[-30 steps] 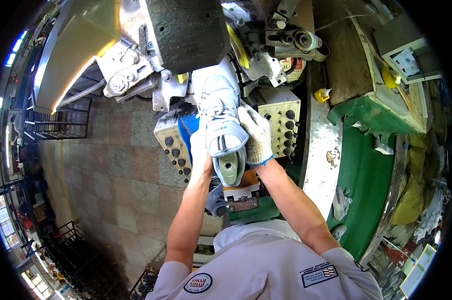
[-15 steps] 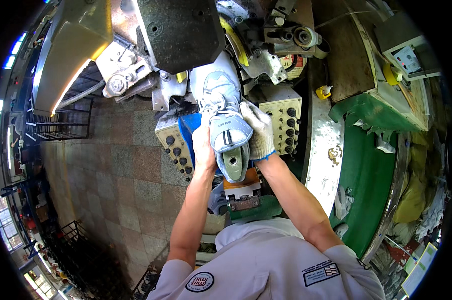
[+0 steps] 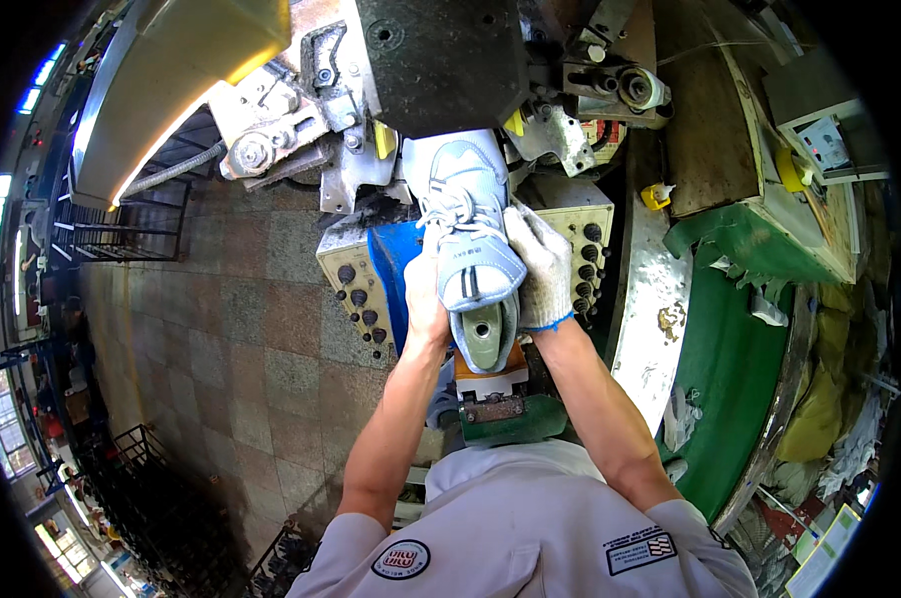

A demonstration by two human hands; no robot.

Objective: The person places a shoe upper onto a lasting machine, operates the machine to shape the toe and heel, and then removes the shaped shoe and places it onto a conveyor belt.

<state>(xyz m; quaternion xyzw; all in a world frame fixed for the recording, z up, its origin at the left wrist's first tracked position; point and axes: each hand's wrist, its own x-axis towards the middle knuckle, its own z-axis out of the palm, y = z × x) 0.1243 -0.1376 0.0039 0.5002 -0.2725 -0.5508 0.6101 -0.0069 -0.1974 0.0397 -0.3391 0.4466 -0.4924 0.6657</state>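
Observation:
A light grey-blue sneaker upper (image 3: 475, 214) with laces sits on a green shoe last (image 3: 484, 339), whose holed heel end faces me. Its toe reaches under the black block (image 3: 438, 65) of a machine, which hides the tip. Bare, my left hand (image 3: 425, 294) is closed along the shoe's left side. On the other side my right hand (image 3: 542, 264), in a white knitted glove with a blue cuff edge, grips the shoe. The fingers of the left hand are partly hidden behind it.
Control panels with dark knobs (image 3: 592, 254) flank the shoe, and a blue part (image 3: 395, 269) stands at its left. A lit yellowish machine cover (image 3: 186, 90) juts out at upper left. Along the right runs a metal ledge (image 3: 649, 309) beside a green surface (image 3: 724, 399) with shoe pieces.
My view has turned slightly, so the machine and shoe appear farther right in the picture. Both hands keep their hold on the shoe, its toe still at the machine.

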